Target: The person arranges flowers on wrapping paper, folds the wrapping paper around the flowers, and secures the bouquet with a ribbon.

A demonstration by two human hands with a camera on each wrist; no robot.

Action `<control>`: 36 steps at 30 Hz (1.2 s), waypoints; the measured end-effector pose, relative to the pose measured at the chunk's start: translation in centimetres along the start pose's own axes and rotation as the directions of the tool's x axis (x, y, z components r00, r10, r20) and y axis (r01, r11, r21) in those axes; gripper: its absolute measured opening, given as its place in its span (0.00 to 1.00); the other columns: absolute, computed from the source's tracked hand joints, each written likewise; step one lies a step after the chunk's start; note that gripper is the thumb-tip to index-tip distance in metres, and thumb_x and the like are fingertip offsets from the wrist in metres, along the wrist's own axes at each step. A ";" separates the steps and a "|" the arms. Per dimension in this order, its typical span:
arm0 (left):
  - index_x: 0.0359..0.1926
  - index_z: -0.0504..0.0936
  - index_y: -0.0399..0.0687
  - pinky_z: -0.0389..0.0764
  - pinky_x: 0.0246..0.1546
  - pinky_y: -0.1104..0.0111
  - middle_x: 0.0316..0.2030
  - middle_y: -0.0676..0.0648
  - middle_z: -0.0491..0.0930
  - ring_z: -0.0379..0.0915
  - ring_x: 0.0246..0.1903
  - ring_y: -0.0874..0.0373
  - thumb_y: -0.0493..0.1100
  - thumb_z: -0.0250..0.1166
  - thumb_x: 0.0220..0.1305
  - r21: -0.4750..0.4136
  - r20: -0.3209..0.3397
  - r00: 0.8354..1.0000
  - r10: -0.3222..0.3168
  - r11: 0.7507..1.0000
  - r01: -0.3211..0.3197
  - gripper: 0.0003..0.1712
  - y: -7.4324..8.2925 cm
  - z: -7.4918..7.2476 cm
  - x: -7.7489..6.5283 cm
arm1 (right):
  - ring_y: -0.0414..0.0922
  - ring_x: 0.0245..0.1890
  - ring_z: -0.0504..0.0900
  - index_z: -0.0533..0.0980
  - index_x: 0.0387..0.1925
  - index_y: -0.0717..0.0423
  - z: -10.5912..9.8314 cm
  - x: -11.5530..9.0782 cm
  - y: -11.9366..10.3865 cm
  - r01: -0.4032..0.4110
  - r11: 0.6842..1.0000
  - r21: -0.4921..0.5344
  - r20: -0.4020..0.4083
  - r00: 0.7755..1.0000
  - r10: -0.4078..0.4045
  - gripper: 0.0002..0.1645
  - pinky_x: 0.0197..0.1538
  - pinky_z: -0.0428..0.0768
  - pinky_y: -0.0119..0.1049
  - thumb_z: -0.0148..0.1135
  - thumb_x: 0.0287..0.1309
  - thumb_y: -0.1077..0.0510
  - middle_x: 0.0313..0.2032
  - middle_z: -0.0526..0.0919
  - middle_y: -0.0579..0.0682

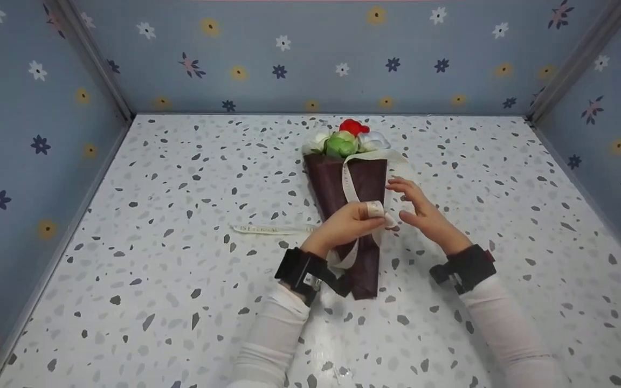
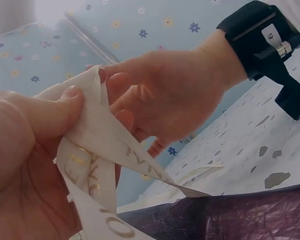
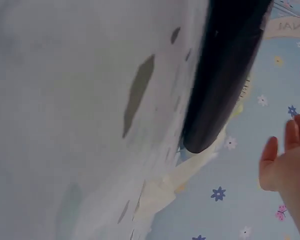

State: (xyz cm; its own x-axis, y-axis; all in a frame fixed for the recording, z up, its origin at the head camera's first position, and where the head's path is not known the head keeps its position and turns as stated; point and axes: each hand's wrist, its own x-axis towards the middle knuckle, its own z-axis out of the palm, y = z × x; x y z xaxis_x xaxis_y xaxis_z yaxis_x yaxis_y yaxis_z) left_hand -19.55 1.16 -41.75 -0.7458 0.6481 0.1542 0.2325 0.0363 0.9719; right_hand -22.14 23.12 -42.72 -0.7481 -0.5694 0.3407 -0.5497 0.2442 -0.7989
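Observation:
A small bouquet lies on the table, with a red flower [image 1: 352, 127], a green flower [image 1: 341, 144] and white ones at the top of a dark maroon wrapper [image 1: 325, 186]. Over the wrapper my left hand [image 1: 343, 226] pinches a folded part of a cream ribbon [image 1: 348, 183] between thumb and fingers. Gold lettering shows on the ribbon's loops [image 2: 102, 135] in the left wrist view. My right hand [image 1: 426, 215] is held just right of the bouquet, its fingers spread and nothing between them. In the left wrist view it overlaps the folded ribbon from behind.
One ribbon tail [image 1: 267, 230] stretches left across the speckled white table [image 1: 170, 302]. Another loop trails past the bouquet's upper right. Blue flower-patterned panels [image 1: 310, 59] enclose the table at the back and both sides.

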 end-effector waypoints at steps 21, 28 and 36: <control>0.43 0.82 0.30 0.73 0.32 0.77 0.24 0.54 0.78 0.71 0.26 0.68 0.36 0.59 0.65 0.006 0.003 1.000 0.026 1.000 -0.026 0.12 -0.4 0.0 -0.1 | 0.64 0.68 0.49 0.55 0.67 0.63 2.7 1.4 -1.5 0.175 0.977 -0.124 0.097 0.982 -0.164 0.56 0.65 0.51 0.64 0.77 0.37 0.64 0.66 0.50 0.73; 0.45 0.81 0.29 0.73 0.40 0.78 0.42 0.35 0.82 0.73 0.35 0.72 0.34 0.59 0.64 0.045 0.025 0.999 0.021 0.999 -0.022 0.13 -0.2 -0.3 -0.3 | 0.77 0.60 0.53 0.63 0.61 0.68 3.4 2.0 -4.9 0.186 0.978 -0.099 0.118 0.978 -0.174 0.41 0.60 0.56 0.66 0.68 0.42 0.74 0.62 0.50 0.83; 0.49 0.80 0.29 0.74 0.51 0.74 0.50 0.35 0.79 0.73 0.46 0.68 0.34 0.57 0.66 0.018 0.091 0.995 0.047 0.999 -0.049 0.14 -0.5 -0.5 -0.5 | 0.70 0.62 0.54 0.75 0.49 0.71 3.8 2.0 -2.3 0.149 0.982 -0.116 0.123 0.983 -0.135 0.25 0.63 0.54 0.56 0.66 0.44 0.73 0.62 0.58 0.78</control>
State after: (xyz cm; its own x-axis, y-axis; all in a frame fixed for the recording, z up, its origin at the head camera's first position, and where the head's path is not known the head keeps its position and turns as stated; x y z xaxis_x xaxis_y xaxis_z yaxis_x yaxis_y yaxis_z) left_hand -19.62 0.49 -42.26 -0.6743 0.7154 0.1832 0.2797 0.0178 0.9599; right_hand -20.94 18.42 -42.04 -0.6158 -0.6895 0.3813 -0.6943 0.2460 -0.6764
